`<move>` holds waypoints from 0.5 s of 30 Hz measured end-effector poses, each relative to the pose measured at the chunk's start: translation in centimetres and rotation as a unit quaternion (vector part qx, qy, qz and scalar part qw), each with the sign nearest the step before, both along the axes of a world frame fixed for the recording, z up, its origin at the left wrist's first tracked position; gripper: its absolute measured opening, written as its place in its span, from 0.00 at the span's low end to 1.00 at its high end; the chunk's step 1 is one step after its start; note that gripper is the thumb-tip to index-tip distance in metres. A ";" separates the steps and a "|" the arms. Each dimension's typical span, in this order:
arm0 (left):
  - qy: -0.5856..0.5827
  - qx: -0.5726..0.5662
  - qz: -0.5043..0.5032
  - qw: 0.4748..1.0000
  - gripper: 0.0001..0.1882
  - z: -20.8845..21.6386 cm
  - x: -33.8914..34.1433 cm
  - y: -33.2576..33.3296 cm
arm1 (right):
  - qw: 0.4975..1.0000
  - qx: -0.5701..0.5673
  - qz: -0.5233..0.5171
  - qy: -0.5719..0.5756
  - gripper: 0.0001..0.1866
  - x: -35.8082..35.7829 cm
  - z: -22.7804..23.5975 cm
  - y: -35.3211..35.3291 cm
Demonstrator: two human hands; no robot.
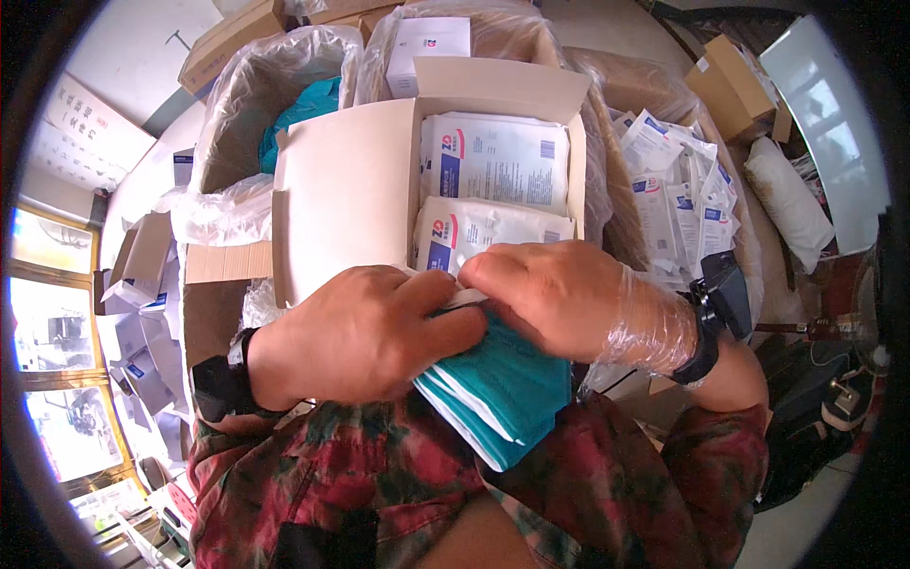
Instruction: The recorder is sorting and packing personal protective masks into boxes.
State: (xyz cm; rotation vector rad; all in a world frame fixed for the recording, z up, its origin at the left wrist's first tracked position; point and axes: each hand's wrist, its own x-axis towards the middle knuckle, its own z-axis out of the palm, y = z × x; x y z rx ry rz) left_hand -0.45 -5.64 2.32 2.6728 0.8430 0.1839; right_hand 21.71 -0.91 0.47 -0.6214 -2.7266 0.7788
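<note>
A small stack of folded teal face masks (502,379) with white inner layers hangs below my hands, in front of my body. My left hand (351,332) is closed, thumb and bent forefinger pinching at the top of the stack. My right hand (545,294) is closed beside it, its fingers nearly touching the left ones. A narrow white strip (464,299) shows between the fingertips; what it belongs to is partly hidden. Just beyond my hands, an open white carton (346,190) holds flat white printed packets (498,161). My fingers overlap the near packet (488,228).
Behind the carton stands a closed white box (427,47). A plastic-lined carton (227,123) at the far left holds teal masks (299,119). On the right, another lined carton is piled with white packets (678,190). Several white boxes (142,332) are heaped at the left.
</note>
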 end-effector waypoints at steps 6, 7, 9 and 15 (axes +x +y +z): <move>-0.036 -0.001 -0.009 0.999 0.20 -0.2 -0.8 0.0 | 0.999 0.045 0.017 0.009 0.08 0.8 0.6 0.0; -0.064 0.002 -0.010 0.998 0.20 -0.4 -1.0 0.0 | 0.999 0.035 0.015 -0.007 0.09 1.1 0.8 -0.2; -0.093 0.005 -0.012 0.996 0.19 -0.6 -1.0 -0.1 | 0.999 0.024 0.012 -0.024 0.11 1.5 1.0 -0.6; -0.149 0.056 -0.068 0.985 0.13 -1.4 0.5 0.1 | 0.997 -0.041 0.053 -0.030 0.11 1.1 0.5 -0.3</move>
